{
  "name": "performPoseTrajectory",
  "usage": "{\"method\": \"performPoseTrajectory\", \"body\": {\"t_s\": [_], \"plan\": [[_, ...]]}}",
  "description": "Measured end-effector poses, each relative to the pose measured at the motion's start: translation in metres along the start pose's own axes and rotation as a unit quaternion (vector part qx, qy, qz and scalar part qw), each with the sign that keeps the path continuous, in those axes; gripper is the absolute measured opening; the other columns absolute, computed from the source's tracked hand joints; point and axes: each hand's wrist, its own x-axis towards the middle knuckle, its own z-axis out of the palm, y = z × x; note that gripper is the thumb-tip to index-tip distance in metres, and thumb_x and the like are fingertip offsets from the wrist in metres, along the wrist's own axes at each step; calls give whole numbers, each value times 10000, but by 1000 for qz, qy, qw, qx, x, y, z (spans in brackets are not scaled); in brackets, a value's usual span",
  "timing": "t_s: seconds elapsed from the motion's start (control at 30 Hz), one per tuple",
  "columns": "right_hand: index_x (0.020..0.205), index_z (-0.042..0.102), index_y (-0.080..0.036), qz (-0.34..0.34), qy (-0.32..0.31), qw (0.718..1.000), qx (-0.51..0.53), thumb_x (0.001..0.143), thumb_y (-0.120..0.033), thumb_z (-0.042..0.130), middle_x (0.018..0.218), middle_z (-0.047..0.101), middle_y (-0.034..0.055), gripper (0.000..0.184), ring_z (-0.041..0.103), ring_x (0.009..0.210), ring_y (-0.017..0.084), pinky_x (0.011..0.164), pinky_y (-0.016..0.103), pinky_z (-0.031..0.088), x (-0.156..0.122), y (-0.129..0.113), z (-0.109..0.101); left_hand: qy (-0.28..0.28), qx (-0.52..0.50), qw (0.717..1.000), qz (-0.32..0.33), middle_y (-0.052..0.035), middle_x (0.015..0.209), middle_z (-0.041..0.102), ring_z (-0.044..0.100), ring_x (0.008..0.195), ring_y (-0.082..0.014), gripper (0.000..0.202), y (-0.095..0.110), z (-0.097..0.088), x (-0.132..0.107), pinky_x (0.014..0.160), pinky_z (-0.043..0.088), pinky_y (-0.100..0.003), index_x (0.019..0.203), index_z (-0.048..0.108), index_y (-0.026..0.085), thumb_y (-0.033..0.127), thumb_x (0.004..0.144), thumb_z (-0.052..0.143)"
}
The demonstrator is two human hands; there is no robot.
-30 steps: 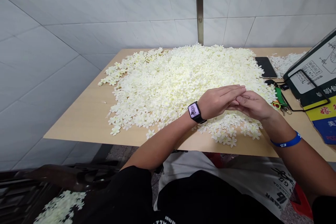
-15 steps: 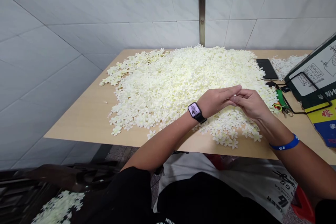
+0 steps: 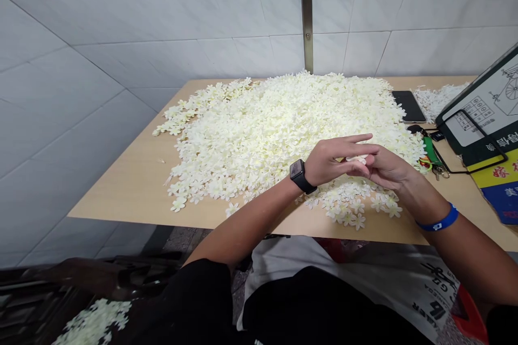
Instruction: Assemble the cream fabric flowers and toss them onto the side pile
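along the far edge of the table (image 3: 121, 188), a wall (image 3: 162, 0) is faced with pale, grey-veined tiles, and a metal strip (image 3: 307, 21) is fixed upright to it. near that far edge, toward the right end, a dark phone (image 3: 409, 105) is laid flat. closer to the near edge, keys (image 3: 441, 172) are seen just beside a green tag (image 3: 432, 151). farther right, a dark green box (image 3: 461, 143) with a white printed panel is placed, and a yellow and blue card (image 3: 496, 194) is set toward the near edge. below the near left corner, dark carved furniture (image 3: 81, 275) is partly shown.
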Motion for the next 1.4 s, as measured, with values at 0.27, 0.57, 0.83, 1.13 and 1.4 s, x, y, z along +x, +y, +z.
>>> {"method": "performPoseTrajectory", "body": {"t_s": [0.27,0.57,0.83,1.13,1.4], "plan": [[765,792,-209,-48,115,992,-12,510,-420,1009,769,737,20,395,660,743,150,801,341,585,7,1,-1,-100,188,976,52,-119,1529,569,408,1539,-209,568,-17,-4,1,1170,515,-369,1599,316,201,175,1047,446],[638,760,-214,-52,22,995,-79,645,-510,938,659,693,16,346,695,713,173,897,450,632,-3,-2,-4,-56,197,972,116,-74,1443,653,566,1419,-169,368,1,-11,2,1168,545,-350,1402,577,172,206,1047,489],[650,740,-205,-60,2,994,-88,504,-596,968,605,669,24,475,656,659,196,717,394,619,7,2,-12,-89,66,993,50,-44,1495,610,436,1520,-215,463,-4,3,2,1166,547,-405,1519,490,256,285,1058,454],[689,796,-198,-132,85,977,-146,717,-560,881,660,735,25,373,687,643,162,713,346,622,3,2,-6,-147,108,983,8,-129,1641,419,461,1509,-213,645,-16,-14,3,1205,490,-390,1647,200,276,294,1056,457],[804,825,-206,-61,83,993,-57,641,-516,945,822,800,62,370,775,803,203,866,396,670,-1,-2,-2,-74,124,988,52,-25,1437,661,620,1363,-170,435,-22,-20,-2,1088,585,-339,1468,538,312,281,1035,531]]}}
